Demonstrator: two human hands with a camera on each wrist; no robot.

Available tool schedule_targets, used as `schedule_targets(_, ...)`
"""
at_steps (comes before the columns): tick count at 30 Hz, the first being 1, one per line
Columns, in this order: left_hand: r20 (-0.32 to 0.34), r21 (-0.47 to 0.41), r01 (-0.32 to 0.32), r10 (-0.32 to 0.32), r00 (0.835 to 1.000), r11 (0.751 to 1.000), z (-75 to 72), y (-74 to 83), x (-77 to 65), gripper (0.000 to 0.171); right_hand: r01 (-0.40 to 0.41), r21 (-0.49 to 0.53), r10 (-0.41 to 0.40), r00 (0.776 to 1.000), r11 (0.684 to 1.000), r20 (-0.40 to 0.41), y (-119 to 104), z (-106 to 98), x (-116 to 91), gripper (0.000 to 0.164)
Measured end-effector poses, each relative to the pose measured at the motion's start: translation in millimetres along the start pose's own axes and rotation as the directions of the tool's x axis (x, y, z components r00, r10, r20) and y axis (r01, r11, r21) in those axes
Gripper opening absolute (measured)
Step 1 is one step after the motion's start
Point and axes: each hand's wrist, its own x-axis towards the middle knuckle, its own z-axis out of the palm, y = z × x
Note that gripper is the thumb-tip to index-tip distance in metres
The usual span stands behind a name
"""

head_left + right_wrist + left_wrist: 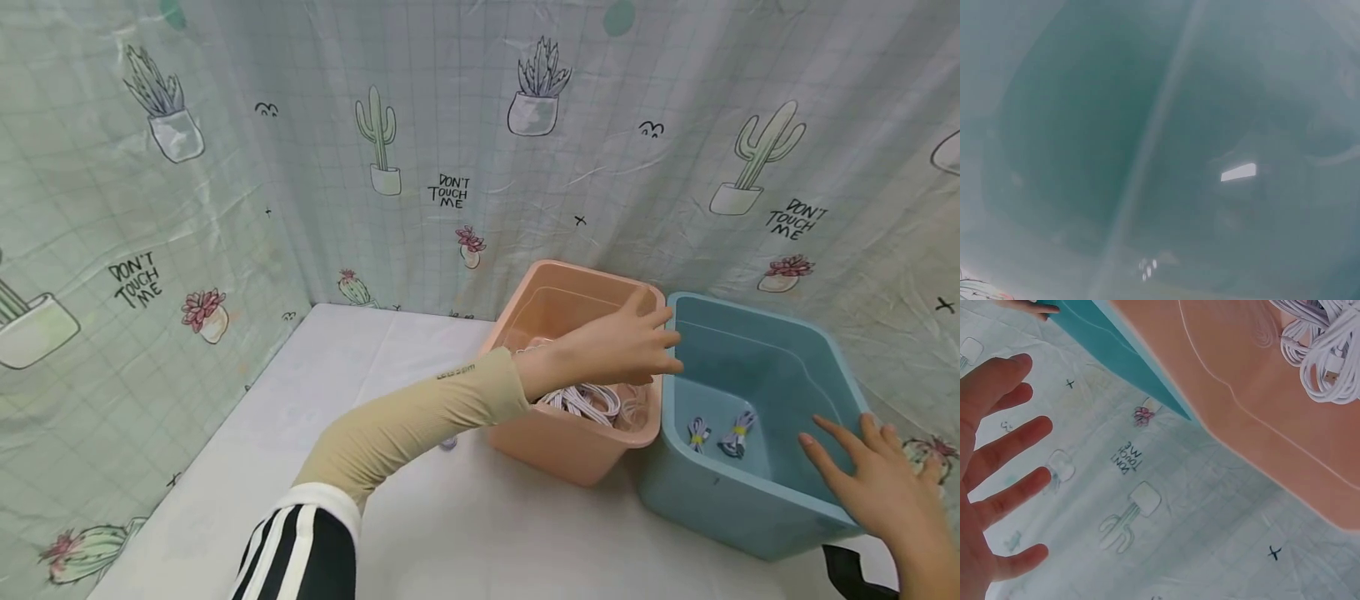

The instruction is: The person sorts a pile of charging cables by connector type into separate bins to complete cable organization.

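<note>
My left hand (626, 342) hovers over the right side of a peach plastic bin (577, 454), fingers spread and holding nothing. White coiled cables (581, 403) lie inside that bin, partly hidden by my forearm; the left wrist view shows white cables (1335, 362) with a USB plug. On the right is a blue plastic bin (750, 508) with two small bundled cables, one (697, 433) beside the other (738, 435), tied with yellow. At its right rim is my right hand (885, 483), fingers loosely extended; whether it touches the rim, I cannot tell. The right wrist view shows only a blurred blue-green surface.
Both bins stand side by side on a white-covered table (420, 533), near the cactus-print curtain (465, 125) behind them. A small object (448, 443) shows beside my left forearm. A black strap (851, 575) lies below my right hand.
</note>
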Motion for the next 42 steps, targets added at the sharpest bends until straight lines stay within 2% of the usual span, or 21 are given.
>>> schedule_targets(7,-0.049,-0.024,0.03,-0.031,0.998,0.999,1.5,-1.5,-34.1,0.025,0.001,-0.002,-0.001,1.0,1.0,-0.002,1,-1,0,0.075)
schedule_targets(14,-0.076,-0.074,0.064,-0.07,0.995,0.995,14.7,-3.3,-68.4,0.023,0.008,-0.005,-0.008,1.0,1.0,-0.02,3,-1,1,0.074)
schedule_targets(24,-0.183,-0.096,0.108,-0.124,0.975,0.99,32.2,-9.4,-113.2,0.011,0.003,-0.008,-0.003,1.0,1.0,-0.014,2,-1,0,0.074)
schedule_targets(30,-0.158,-0.128,0.163,-0.182,0.97,0.978,40.7,-10.7,-144.0,0.02,0.007,-0.006,-0.007,1.0,1.0,-0.017,1,0,-1,0.073)
schedule_targets(34,-0.182,-0.126,0.197,-0.218,0.959,0.972,49.2,-11.6,-165.1,0.026,0.009,-0.002,-0.009,1.0,1.0,-0.018,1,0,-1,0.073)
schedule_targets(37,-0.209,-0.131,0.216,-0.24,0.948,0.967,56.7,-11.0,-180.5,0.025,0.006,-0.001,-0.006,1.0,1.0,-0.019,1,0,0,0.073)
schedule_targets(42,-0.191,-0.195,0.259,-0.295,0.936,0.946,68.9,-4.5,-201.9,0.019,0.0,-0.003,0.0,1.0,1.0,-0.016,0,1,1,0.074)
